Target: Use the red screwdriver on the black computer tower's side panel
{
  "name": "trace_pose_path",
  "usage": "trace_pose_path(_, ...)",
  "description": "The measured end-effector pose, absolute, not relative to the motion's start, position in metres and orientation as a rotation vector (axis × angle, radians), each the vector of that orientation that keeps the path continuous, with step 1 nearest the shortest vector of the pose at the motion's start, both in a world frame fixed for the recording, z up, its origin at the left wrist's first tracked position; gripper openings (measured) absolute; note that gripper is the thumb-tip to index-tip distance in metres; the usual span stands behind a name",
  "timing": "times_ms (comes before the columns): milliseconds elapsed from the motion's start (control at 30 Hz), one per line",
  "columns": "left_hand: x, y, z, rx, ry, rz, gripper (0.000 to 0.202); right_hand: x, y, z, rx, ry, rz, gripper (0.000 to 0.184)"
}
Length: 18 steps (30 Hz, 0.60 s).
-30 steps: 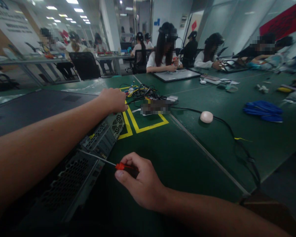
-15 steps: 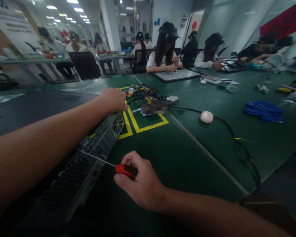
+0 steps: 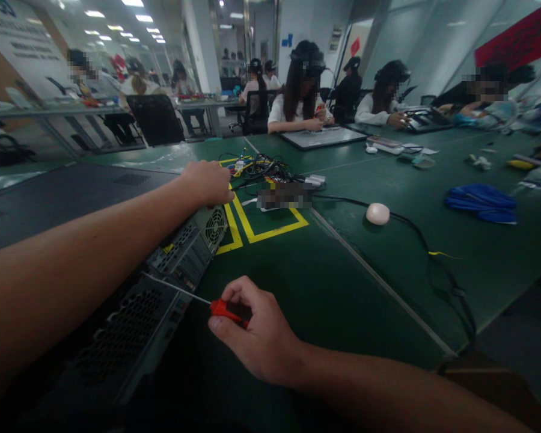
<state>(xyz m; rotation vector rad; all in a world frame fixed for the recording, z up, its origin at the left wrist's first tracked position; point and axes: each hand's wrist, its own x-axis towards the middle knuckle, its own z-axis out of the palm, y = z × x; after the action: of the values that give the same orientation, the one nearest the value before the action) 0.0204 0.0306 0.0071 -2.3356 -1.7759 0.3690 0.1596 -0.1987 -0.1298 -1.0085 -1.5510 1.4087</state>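
A dark computer case (image 3: 90, 186) lies on its side at the left, its rear panel with vents and a round fan grille facing right. My left hand (image 3: 207, 182) is curled over the far rear corner of the case, its fingertips partly hidden. Closed around the red and black handle of a screwdriver (image 3: 225, 310) is my right hand (image 3: 265, 340), just right of the rear panel. The long thin shaft points left and its tip meets the panel below my left forearm. Whether the tip sits in a screw is too small to tell.
Beyond my left hand lie tangled cables (image 3: 268, 168) by yellow tape (image 3: 275, 231) on the green table (image 3: 360, 313). Further right are a pale rounded object (image 3: 377, 214), a black cable (image 3: 415, 231) and blue cloth (image 3: 480, 201). A person (image 3: 304, 90) works opposite at a flat panel (image 3: 322, 138).
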Motion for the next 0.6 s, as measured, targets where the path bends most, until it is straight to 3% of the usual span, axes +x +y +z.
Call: trace_pose_path(600, 0.022, 0.027, 0.0081, -2.32, -1.776, 0.388, 0.072, 0.1592, -0.1983, -0.1296, -1.038, -1.552, 1.428, 0.037)
